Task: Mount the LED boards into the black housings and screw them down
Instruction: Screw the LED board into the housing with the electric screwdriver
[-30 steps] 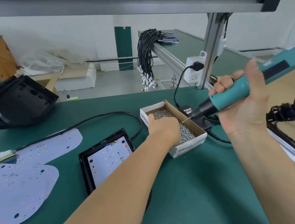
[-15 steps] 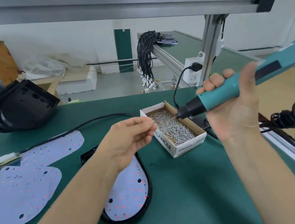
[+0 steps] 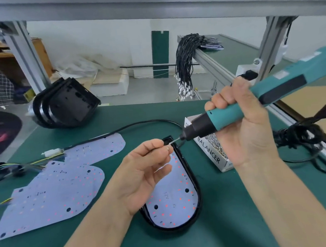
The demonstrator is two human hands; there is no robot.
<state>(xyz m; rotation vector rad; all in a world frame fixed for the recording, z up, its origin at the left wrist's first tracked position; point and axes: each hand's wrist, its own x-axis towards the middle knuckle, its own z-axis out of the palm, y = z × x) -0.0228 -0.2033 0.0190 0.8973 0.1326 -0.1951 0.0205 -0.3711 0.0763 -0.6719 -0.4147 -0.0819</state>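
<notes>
One screw (image 3: 167, 148) pinched in left hand (image 3: 143, 173) above LED board (image 3: 171, 202) (seated in housing (image 3: 197, 199)); right hand (image 3: 244, 125) grips screwdriver (image 3: 244, 105).

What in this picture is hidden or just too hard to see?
Head view, the only one:
- Upper part of the LED board in its black housing: hidden by the left hand.
- Screw pinched by that hand: too small to tell its type.
- Screwdriver rear: cut off by the right edge.
- Screw box: mostly behind the right hand.
</notes>
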